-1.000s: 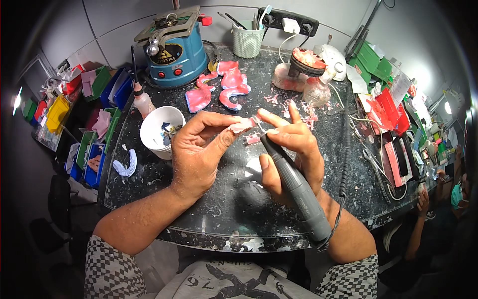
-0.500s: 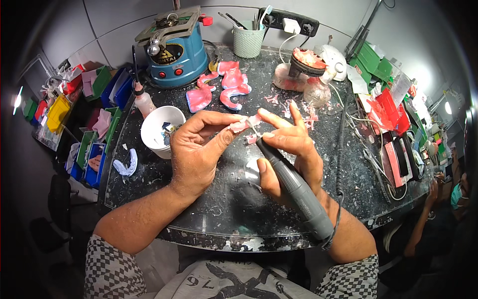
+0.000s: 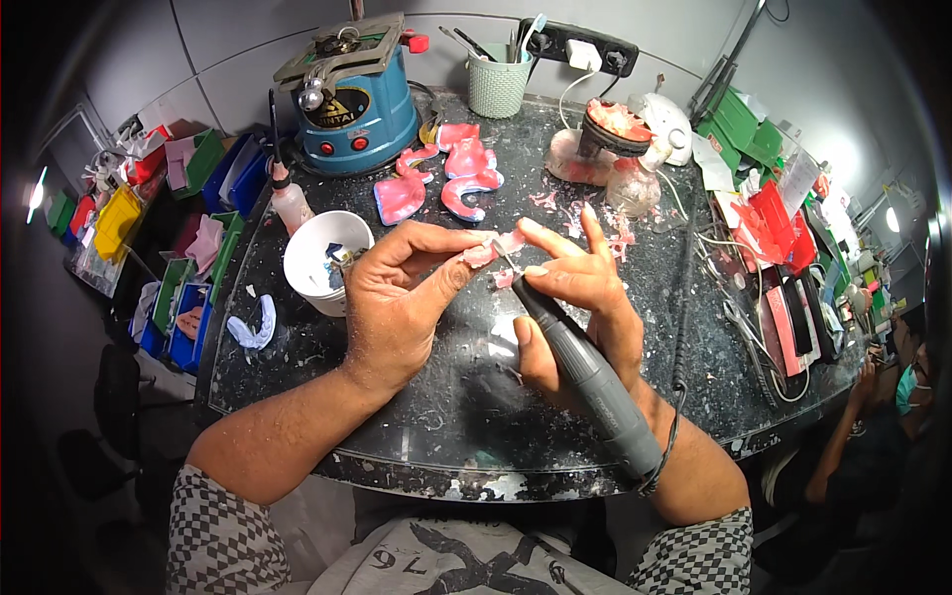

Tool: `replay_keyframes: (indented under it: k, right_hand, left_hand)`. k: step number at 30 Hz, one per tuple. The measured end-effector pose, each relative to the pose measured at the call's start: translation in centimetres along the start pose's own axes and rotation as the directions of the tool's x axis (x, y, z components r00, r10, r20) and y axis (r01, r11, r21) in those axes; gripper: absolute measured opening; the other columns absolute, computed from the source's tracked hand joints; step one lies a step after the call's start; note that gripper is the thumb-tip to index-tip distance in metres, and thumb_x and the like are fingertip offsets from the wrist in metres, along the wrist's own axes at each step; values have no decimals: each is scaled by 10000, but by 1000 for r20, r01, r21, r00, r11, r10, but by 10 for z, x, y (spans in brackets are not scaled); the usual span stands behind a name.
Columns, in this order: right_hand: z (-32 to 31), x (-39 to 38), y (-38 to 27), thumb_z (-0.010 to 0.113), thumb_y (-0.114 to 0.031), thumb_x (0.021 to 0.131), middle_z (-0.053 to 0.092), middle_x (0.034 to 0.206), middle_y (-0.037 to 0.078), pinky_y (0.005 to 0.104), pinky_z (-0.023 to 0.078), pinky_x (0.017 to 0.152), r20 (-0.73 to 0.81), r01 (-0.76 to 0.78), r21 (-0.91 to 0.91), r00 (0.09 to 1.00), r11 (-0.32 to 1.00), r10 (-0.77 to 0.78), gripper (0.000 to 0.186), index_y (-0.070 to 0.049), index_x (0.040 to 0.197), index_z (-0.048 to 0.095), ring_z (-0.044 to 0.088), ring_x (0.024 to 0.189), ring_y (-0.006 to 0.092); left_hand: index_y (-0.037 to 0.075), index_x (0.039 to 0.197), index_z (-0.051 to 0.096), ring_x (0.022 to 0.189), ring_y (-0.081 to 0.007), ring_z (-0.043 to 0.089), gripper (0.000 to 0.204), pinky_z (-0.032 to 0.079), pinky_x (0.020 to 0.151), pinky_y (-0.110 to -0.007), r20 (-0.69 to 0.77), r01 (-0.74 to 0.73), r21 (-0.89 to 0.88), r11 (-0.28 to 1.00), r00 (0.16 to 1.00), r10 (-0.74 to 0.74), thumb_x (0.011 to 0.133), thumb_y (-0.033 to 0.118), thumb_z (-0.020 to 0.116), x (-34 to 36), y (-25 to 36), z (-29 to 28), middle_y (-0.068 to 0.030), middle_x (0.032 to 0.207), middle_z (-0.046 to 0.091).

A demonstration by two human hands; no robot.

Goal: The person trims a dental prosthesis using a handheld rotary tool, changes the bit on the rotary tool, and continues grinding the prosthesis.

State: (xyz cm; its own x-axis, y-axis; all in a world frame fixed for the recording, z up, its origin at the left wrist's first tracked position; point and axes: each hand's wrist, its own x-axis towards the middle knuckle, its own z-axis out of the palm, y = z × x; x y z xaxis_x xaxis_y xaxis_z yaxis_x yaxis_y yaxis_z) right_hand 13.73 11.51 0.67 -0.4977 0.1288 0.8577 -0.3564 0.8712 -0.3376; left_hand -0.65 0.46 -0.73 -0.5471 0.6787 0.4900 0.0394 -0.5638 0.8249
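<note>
Drill (image 3: 595, 385) nudged slightly leftward since a second ago: left hand (image 3: 397, 297) pinches a pink piece (image 3: 480, 256) above the bench (image 3: 466, 407), bit (image 3: 508, 260) seemingly against it, right hand (image 3: 617, 322) gripping the drill. Trimming looks unfinished; how much remains is unclear.

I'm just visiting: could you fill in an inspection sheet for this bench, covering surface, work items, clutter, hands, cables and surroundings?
Surface: dark benchtop, scuffed and speckled.
Work items: small pink piece; grey handpiece, its tip at the piece, contact too small to confirm.
Clutter: pink scraps; white tub with bits inside.
Hands: left hand pinches the piece; right hand holds the handpiece.
Cables: coiled dark cord running down beside the right hand.
Surroundings: coloured bins both sides; another person's arm at far right.
</note>
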Motion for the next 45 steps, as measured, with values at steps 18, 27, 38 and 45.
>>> replay_keyframes:
  k: [18,27,38,45]
  right_hand:
    - [1,2,-1,761,-1,689,639,948,102,631,234,1118,91,15,14,996,1000,-16,422,-44,1071,586,612,1166,389]
    - [3,0,1,739,10,707,618,935,103,620,239,1121,13,8,33,1000,999,-8,397,-35,1066,576,610,1173,374]
    - [5,-1,2,718,19,724,606,969,103,623,244,1119,-70,-23,59,997,998,27,389,-41,1077,568,609,1170,383]
    - [2,1,1,715,33,721,592,945,110,642,236,1113,-51,14,78,999,997,-10,395,-20,1083,567,610,1160,402]
  left_hand:
    - [-25,988,673,938,-126,668,118,529,871,-257,-32,71,4,997,997,-71,874,-53,672,-2,-1,-3,-99,993,710]
    - [-21,997,666,946,-132,667,125,527,877,-261,-28,67,-14,998,997,-68,876,-51,671,-2,-3,-1,-105,1005,710]
    - [-14,957,640,963,-186,688,83,549,886,-297,-18,51,-20,999,999,-51,884,-47,662,-2,-2,1,-138,994,709]
    - [-13,959,637,957,-192,692,79,550,895,-307,-28,47,9,999,998,-47,888,-37,661,-1,-1,1,-140,1000,709]
